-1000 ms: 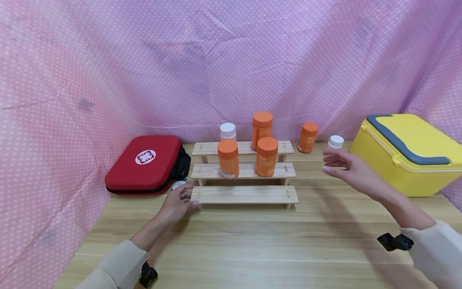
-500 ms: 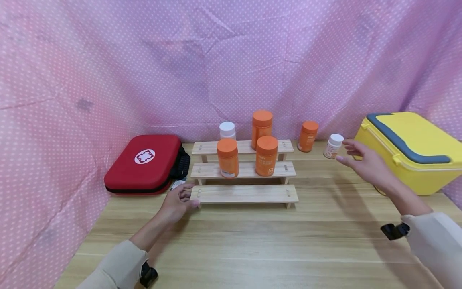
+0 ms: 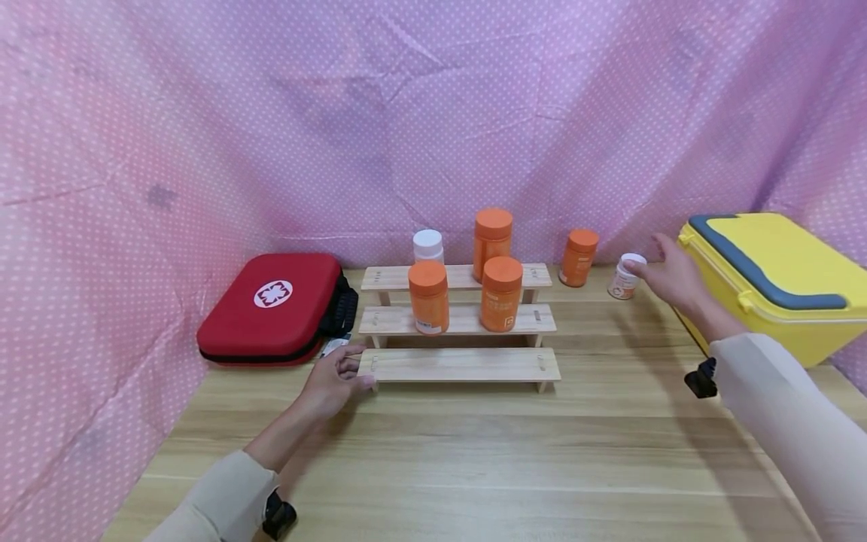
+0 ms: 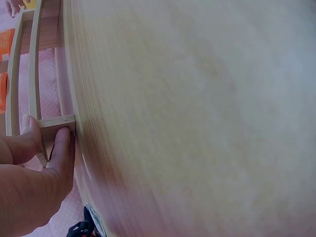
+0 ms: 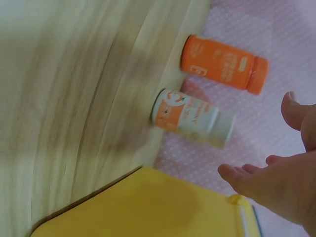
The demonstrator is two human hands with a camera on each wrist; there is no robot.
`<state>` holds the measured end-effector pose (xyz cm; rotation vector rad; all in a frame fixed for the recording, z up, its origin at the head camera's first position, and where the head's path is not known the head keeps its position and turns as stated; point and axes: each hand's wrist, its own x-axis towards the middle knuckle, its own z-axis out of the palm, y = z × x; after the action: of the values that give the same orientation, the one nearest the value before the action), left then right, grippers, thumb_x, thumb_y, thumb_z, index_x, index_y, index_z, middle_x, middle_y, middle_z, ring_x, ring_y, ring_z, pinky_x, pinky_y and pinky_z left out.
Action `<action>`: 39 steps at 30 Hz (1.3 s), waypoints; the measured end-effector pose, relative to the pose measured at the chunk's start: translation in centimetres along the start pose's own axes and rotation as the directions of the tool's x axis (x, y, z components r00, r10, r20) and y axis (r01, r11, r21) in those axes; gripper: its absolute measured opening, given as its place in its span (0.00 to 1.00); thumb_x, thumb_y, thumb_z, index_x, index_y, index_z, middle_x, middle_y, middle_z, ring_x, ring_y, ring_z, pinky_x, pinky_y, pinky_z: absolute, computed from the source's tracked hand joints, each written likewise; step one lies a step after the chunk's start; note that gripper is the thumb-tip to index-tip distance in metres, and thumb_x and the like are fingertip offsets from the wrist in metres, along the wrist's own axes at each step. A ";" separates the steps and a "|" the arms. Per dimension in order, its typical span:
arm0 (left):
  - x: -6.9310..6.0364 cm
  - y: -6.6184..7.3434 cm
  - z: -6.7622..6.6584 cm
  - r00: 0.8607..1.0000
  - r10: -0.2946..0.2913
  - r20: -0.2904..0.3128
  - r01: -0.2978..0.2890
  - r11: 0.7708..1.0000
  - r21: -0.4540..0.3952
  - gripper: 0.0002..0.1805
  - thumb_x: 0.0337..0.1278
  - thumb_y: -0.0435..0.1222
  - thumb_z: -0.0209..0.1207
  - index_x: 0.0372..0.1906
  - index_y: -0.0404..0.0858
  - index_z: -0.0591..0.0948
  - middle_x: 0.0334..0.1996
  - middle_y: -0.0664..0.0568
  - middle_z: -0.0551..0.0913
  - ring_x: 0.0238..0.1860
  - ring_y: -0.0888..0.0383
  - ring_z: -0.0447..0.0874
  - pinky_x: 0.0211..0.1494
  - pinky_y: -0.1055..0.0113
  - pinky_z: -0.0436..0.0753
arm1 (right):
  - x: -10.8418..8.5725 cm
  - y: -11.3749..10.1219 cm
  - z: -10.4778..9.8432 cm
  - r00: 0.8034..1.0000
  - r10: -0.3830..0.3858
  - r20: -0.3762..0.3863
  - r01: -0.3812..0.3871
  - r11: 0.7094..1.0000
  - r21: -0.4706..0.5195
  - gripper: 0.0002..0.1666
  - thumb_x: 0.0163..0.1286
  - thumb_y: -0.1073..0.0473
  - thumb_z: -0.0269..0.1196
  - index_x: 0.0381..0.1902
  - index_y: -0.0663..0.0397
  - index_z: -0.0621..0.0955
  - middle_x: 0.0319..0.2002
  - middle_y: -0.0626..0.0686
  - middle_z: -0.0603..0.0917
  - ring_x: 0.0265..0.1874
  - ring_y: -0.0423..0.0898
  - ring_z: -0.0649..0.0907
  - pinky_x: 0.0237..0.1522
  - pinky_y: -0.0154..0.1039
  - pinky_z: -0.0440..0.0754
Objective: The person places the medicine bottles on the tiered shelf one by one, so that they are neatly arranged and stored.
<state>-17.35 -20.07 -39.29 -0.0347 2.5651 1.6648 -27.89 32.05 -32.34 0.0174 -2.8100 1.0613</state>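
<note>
My left hand (image 3: 328,387) holds the left end of the lowest step of a three-tier wooden rack (image 3: 460,365). In the left wrist view, its thumb lies on the board and a finger presses the short leg (image 4: 58,124). My right hand (image 3: 680,282) is beside a small white-capped bottle (image 3: 622,286). In the right wrist view, thumb and fingers are spread apart, with a gap to that bottle's cap (image 5: 222,129). An orange bottle (image 3: 577,263) stands upright to its left. Two orange bottles (image 3: 429,305) are on the middle step.
A tall orange bottle (image 3: 491,241) and a white bottle (image 3: 428,245) stand on the top step. The red first-aid case (image 3: 271,309) lies left of the rack. Close by my right hand is a yellow box (image 3: 759,316) with a grey handle. Behind hangs a pink dotted cloth (image 3: 433,128).
My right hand first went right, off the white-capped bottle, then reached further back beside it, with the fingers lifted and spread. The left hand and the bottles have stayed in place.
</note>
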 end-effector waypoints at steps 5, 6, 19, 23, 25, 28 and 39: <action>0.0 0.1 0.0 1.000 -0.002 0.000 0.002 1.000 0.007 0.31 0.51 0.21 0.64 0.62 0.26 0.68 0.47 0.34 0.82 0.45 0.50 0.83 0.44 0.70 0.81 | 1.4 1.2 0.2 0.997 0.023 0.078 -0.026 0.999 0.038 0.55 0.70 0.42 0.58 0.73 0.71 0.42 0.68 0.79 0.52 0.66 0.75 0.55 0.63 0.67 0.57; 0.0 0.1 0.0 1.000 -0.005 -0.001 0.005 1.000 0.010 0.31 0.51 0.21 0.64 0.62 0.26 0.68 0.46 0.34 0.82 0.44 0.51 0.83 0.44 0.70 0.81 | 1.6 1.5 0.3 0.995 0.024 0.094 -0.028 0.999 0.045 0.53 0.70 0.43 0.57 0.73 0.71 0.44 0.67 0.79 0.53 0.65 0.75 0.56 0.62 0.67 0.58; 0.1 0.1 0.1 1.000 -0.015 0.003 0.015 1.000 0.026 0.31 0.51 0.22 0.64 0.62 0.27 0.69 0.47 0.35 0.82 0.45 0.50 0.83 0.46 0.68 0.82 | 2.7 4.6 3.0 0.997 -0.077 0.011 0.075 0.987 0.141 0.29 0.76 0.59 0.50 0.63 0.79 0.62 0.53 0.79 0.69 0.49 0.63 0.70 0.34 0.17 0.65; 0.1 0.1 0.0 1.000 -0.022 -0.002 0.022 0.999 0.035 0.31 0.51 0.23 0.65 0.62 0.28 0.69 0.47 0.35 0.82 0.45 0.50 0.83 0.46 0.68 0.82 | 2.8 4.8 3.3 0.996 -0.089 -0.029 0.092 0.987 0.132 0.24 0.76 0.61 0.49 0.60 0.78 0.65 0.51 0.77 0.71 0.47 0.59 0.71 0.33 0.17 0.65; 0.1 0.2 0.0 1.000 -0.024 -0.002 0.024 0.999 0.030 0.31 0.51 0.22 0.65 0.62 0.28 0.69 0.47 0.35 0.82 0.45 0.50 0.83 0.46 0.67 0.82 | 2.8 4.8 3.5 0.995 -0.094 -0.038 0.098 0.987 0.125 0.22 0.76 0.61 0.50 0.58 0.77 0.67 0.50 0.76 0.72 0.47 0.59 0.71 0.34 0.17 0.65; 0.0 0.2 -0.1 1.000 -0.024 0.000 0.024 0.999 0.032 0.31 0.52 0.23 0.64 0.63 0.28 0.69 0.47 0.35 0.82 0.45 0.50 0.83 0.46 0.68 0.82 | 2.8 4.8 3.5 0.995 -0.092 -0.039 0.096 0.989 0.113 0.22 0.76 0.61 0.50 0.58 0.76 0.67 0.51 0.75 0.72 0.48 0.60 0.71 0.35 0.19 0.64; 0.0 0.4 0.1 1.000 -0.027 -0.009 0.028 0.999 0.045 0.31 0.51 0.23 0.65 0.63 0.27 0.69 0.48 0.35 0.82 0.47 0.48 0.82 0.49 0.63 0.81 | 1.1 3.9 2.9 0.971 -0.211 -0.108 0.223 0.967 0.121 0.18 0.72 0.68 0.55 0.55 0.77 0.70 0.44 0.74 0.76 0.36 0.28 0.73 0.32 0.17 0.72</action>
<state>-17.37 -19.87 -38.99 -0.0736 2.5945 1.6005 -29.55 33.11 -36.92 0.2754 -2.5771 1.1593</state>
